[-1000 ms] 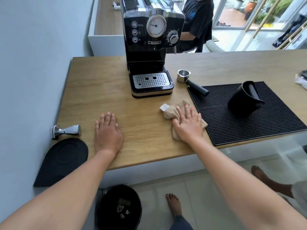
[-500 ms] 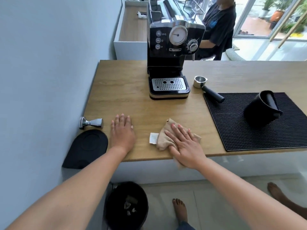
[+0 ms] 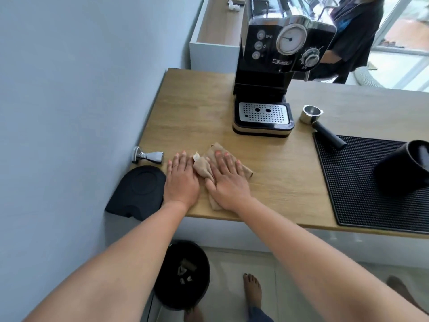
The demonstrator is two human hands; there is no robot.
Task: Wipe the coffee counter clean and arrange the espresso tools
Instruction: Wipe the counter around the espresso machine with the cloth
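Cloth (image 3: 203,169) under flat, open right hand (image 3: 228,182) | left hand (image 3: 182,180) flat on counter (image 3: 274,173) | espresso machine (image 3: 262,73) nameplate (image 3: 283,62) unreadable

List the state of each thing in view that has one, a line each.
right grip: flat, pressing cloth
cloth: crumpled under right grip
left grip: flat on counter, empty
tamper: lying on its side
portafilter: off the machine, handle on mat
bin: open, scraps inside

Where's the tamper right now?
Head view, far left: the tamper lies on its side by the wall, just behind the black mat and left of the left hand.
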